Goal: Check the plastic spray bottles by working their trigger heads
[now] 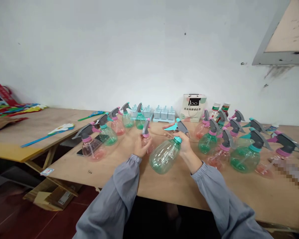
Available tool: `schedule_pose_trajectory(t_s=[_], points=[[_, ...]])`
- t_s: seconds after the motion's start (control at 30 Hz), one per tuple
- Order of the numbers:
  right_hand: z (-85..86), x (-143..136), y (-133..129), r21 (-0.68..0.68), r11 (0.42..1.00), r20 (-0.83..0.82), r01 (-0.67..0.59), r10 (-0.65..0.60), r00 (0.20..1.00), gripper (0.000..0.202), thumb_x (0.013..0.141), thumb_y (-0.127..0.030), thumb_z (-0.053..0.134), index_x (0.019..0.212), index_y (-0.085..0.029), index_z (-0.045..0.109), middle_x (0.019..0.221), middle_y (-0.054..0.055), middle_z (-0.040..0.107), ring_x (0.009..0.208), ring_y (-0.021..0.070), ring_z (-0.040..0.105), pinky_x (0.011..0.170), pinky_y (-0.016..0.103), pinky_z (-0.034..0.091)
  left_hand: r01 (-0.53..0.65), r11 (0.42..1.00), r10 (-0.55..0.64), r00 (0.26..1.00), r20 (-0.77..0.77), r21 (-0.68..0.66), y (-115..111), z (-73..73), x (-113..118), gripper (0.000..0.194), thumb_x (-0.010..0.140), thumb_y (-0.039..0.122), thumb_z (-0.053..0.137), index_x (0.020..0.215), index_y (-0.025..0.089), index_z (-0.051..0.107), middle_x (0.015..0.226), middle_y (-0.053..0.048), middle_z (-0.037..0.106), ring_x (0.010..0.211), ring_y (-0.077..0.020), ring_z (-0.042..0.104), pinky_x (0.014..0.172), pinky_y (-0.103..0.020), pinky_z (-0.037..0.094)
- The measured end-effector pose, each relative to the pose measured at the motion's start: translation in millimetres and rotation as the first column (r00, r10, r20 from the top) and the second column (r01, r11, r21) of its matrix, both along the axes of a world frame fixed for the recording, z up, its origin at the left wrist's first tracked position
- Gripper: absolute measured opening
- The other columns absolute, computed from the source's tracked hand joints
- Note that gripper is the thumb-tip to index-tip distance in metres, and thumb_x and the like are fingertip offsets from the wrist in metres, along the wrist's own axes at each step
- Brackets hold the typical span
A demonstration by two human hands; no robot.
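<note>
My right hand (185, 146) is wrapped round the neck of a green spray bottle (165, 156), which tilts with its base toward the lower left. Its head is grey with a turquoise nozzle. My left hand (141, 146) grips a pink spray bottle (146, 132) near its neck; that one is upright at the table. Left of my hands, pink and green bottles (108, 134) stand in a slanting row. On the right, several more green (244, 159) and pink bottles (218, 156) are grouped.
Light blue moulds (164, 114) and a printed paper bag (194, 108) stand along the wall. A dark phone (80, 152) lies behind the leftmost bottle. A second table (42, 132) at left holds colourful hand-shaped sticks (62, 128). Cardboard boxes (59, 197) sit below.
</note>
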State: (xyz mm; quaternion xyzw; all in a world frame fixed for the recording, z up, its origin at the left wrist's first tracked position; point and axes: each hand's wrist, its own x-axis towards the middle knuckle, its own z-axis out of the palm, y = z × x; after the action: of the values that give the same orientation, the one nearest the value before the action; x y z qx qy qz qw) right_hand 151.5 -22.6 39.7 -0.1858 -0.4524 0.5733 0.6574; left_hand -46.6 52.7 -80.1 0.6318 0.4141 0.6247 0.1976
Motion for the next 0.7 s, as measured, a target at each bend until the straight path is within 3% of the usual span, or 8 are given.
schedule_pose_trajectory(t_s=[0.3, 0.53, 0.7], points=[[-9.9, -0.1, -2.3, -0.015, 0.999, 0.114, -0.036, 0.037, 0.993, 0.019, 0.050, -0.029, 0.055, 0.068, -0.024, 0.055, 0.059, 0.000, 0.062, 0.083, 0.0267, 0.071, 0.076, 0.038, 0.057, 0.019, 0.999, -0.015, 0.997, -0.073, 0.049, 4.1, -0.3, -4.8, 0.048, 0.082, 0.047, 0.070, 0.118, 0.020, 0.054, 0.108, -0.008, 0.067, 0.105, -0.0250, 0.067, 0.099, -0.045, 0.050], [-7.3, -7.5, -10.3, 0.032, 0.997, 0.262, -0.073, 0.062, 0.963, 0.033, 0.056, -0.033, 0.056, 0.086, -0.023, 0.067, 0.084, 0.006, 0.075, 0.095, 0.0299, 0.071, 0.078, 0.042, 0.056, 0.023, 0.998, -0.016, 0.994, -0.106, 0.063, 5.9, -1.9, -5.7, 0.044, 0.084, 0.048, 0.069, 0.117, 0.023, 0.053, 0.109, -0.010, 0.068, 0.104, -0.0272, 0.068, 0.097, -0.050, 0.053], [-17.2, -6.5, -6.8, 0.022, 0.996, 0.283, -0.088, 0.079, 0.956, 0.027, 0.058, -0.032, 0.058, 0.081, -0.023, 0.069, 0.081, 0.006, 0.076, 0.086, 0.0268, 0.071, 0.078, 0.039, 0.054, 0.005, 0.998, 0.002, 0.994, -0.112, 0.061, 4.9, -2.0, -5.8, 0.045, 0.084, 0.049, 0.069, 0.117, 0.023, 0.055, 0.107, -0.009, 0.068, 0.103, -0.0275, 0.069, 0.095, -0.048, 0.054]])
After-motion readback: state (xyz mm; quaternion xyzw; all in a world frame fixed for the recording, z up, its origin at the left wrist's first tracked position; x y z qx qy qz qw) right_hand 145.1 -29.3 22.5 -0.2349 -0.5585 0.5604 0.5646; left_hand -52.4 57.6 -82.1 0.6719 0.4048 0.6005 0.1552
